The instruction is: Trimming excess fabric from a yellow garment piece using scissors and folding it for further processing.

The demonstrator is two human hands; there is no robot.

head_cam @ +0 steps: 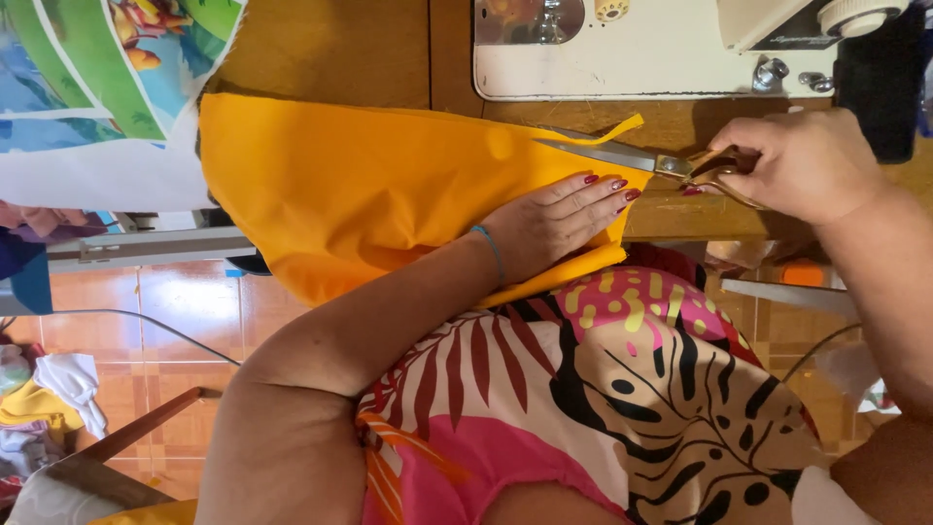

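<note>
A large piece of orange-yellow fabric (360, 185) lies over the wooden table (330, 49) and hangs off its left edge. My left hand (559, 219) presses flat on the fabric near its cut edge, fingers spread, a blue band on the wrist. My right hand (802, 160) grips the handles of metal scissors (622, 156), whose blades lie in the fabric's edge. A thin strip of fabric (612, 128) curls away beside the blades.
A white sewing machine (661, 49) stands at the table's far side. Colourful printed cloth (107, 87) lies at the upper left. The tiled floor (185, 311) holds a cloth pile (49, 399) and a wooden piece (136, 433).
</note>
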